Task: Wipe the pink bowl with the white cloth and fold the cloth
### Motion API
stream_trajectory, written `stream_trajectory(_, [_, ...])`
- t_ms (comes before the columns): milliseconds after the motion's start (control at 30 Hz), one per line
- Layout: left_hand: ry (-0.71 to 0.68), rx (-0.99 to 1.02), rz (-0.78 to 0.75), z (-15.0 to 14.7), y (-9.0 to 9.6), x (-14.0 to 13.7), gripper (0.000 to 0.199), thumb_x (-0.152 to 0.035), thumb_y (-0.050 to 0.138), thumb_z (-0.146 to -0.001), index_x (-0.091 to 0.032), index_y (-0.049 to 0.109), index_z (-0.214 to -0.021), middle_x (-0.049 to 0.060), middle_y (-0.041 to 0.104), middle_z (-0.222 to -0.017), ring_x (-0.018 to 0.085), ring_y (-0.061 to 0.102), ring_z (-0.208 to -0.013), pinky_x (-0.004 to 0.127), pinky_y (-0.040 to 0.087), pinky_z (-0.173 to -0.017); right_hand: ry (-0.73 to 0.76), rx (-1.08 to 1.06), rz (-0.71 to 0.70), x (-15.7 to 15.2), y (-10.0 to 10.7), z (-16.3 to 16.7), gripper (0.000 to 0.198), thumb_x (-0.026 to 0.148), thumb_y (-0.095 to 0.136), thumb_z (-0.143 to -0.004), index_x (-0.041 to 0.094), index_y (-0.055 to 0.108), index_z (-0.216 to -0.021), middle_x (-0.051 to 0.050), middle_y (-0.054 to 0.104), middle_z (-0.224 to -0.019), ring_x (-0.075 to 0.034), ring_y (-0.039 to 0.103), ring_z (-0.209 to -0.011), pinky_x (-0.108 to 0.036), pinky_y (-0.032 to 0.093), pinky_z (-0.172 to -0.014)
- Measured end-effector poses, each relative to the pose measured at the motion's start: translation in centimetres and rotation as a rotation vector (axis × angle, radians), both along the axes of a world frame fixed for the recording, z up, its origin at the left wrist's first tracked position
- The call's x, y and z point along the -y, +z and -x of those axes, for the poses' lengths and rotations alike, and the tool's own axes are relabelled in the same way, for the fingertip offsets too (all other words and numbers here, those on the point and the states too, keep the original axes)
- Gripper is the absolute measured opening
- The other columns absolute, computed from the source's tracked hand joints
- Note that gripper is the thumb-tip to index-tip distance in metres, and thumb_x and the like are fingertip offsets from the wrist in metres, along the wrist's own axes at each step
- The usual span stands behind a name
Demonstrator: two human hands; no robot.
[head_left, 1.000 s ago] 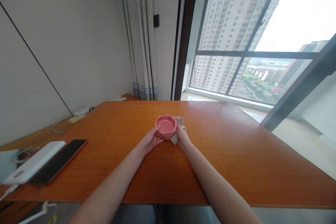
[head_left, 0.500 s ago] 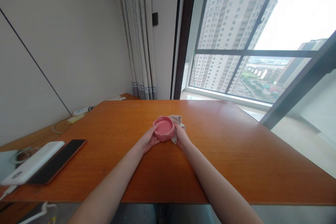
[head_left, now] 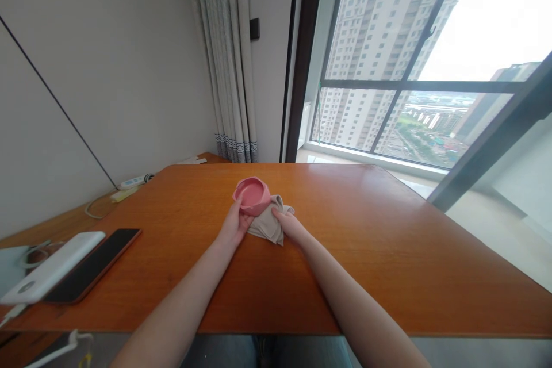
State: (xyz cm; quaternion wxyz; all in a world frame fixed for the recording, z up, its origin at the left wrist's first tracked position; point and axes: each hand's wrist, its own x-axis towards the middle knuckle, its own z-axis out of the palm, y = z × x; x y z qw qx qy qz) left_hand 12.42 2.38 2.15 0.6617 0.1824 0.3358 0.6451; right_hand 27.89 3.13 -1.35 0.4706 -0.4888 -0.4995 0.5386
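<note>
one pink bowl (head_left: 252, 196), rim faceted, inside facing up and toward the viewer; placed past the middle of the table, slightly left of centre; whether its base touches the wood cannot be told.

one left hand (head_left: 234, 223), closed around the near left side of the pink bowl, thumb over the rim, fingers beneath.

one beige cloth (head_left: 268, 226), rumpled, bunched at its right end; spread just beside and below the bowl, partly hidden by it.

one right hand (head_left: 290, 226), gripping the beige cloth, thumb on top, apart from the bowl.

one wooden table (head_left: 388, 259), reddish brown, glossy.

at the left edge: one white power bank (head_left: 56, 267), cable plugged into its near end; one dark phone (head_left: 95, 264), flat, lying alongside it.

by the wall: one white power strip (head_left: 134, 182); one pale yellow item (head_left: 125, 194), kind unclear, just beside it.

behind: one grey curtain (head_left: 233, 57), patterned band near the hem; one window (head_left: 466, 86), dark-framed, tall buildings outside.
</note>
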Motion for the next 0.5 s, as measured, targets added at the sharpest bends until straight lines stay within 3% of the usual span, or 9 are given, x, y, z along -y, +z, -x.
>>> stream_trajectory(100, [0.009, 0.029, -0.032, 0.4, 0.2, -0.2, 0.025, -0.028, 0.059, -0.083, -0.011, 0.06, -0.102, 0.011, 0.069, -0.095, 0.016, 0.067, -0.082, 0.027, 0.056, -0.076, 0.056, 0.274, 0.057, 0.8, 1.2, -0.4, 0.033, 0.05, 0.055, -0.077, 0.02, 0.065, -0.083, -0.008, 0.069, -0.092, -0.025, 0.065, -0.091, -0.034, 0.051, -0.075])
stream_trajectory(167, [-0.007, 0.031, -0.032, 0.3, 0.3, 0.0, 0.025, -0.028, 0.059, -0.083, -0.011, 0.06, -0.102, 0.011, 0.069, -0.096, 0.016, 0.067, -0.082, 0.028, 0.057, -0.076, 0.044, 0.586, -0.003, 1.1, 2.3, -1.1, 0.042, 0.057, 0.047, -0.08, 0.018, 0.063, -0.073, -0.011, 0.068, -0.086, -0.027, 0.064, -0.088, -0.036, 0.049, -0.074])
stream_trajectory(300, [-0.079, -0.018, -0.025, -0.3, 0.1, 0.5, 0.029, -0.027, 0.061, -0.081, -0.013, 0.058, -0.107, 0.01, 0.068, -0.101, 0.015, 0.067, -0.082, 0.026, 0.056, -0.076, -0.12, 0.993, -0.091, 0.9, 3.9, -3.4, 0.056, 0.058, 0.028, -0.087, 0.019, 0.057, -0.06, -0.013, 0.065, -0.073, -0.027, 0.063, -0.081, -0.035, 0.044, -0.07])
stream_trajectory(400, [-0.148, -0.097, -0.045, -0.7, -0.2, 0.8, 0.034, -0.028, 0.063, -0.08, -0.014, 0.058, -0.11, 0.011, 0.066, -0.105, 0.015, 0.066, -0.084, 0.025, 0.056, -0.074, -0.263, 0.923, -0.148, 0.5, 4.3, -4.5, 0.046, 0.053, 0.029, -0.089, 0.02, 0.059, -0.078, -0.008, 0.065, -0.076, -0.021, 0.063, -0.076, -0.03, 0.043, -0.066])
stream_trajectory(500, [-0.205, -0.16, -0.055, -0.8, -0.3, 1.1, 0.038, -0.03, 0.064, -0.079, -0.015, 0.057, -0.113, 0.011, 0.064, -0.11, 0.016, 0.065, -0.088, 0.026, 0.056, -0.075, -0.152, 0.603, -0.174, 0.5, 4.1, -4.1, 0.04, 0.052, 0.036, -0.088, 0.022, 0.051, -0.11, -0.003, 0.065, -0.087, -0.013, 0.06, -0.058, -0.026, 0.044, -0.059])
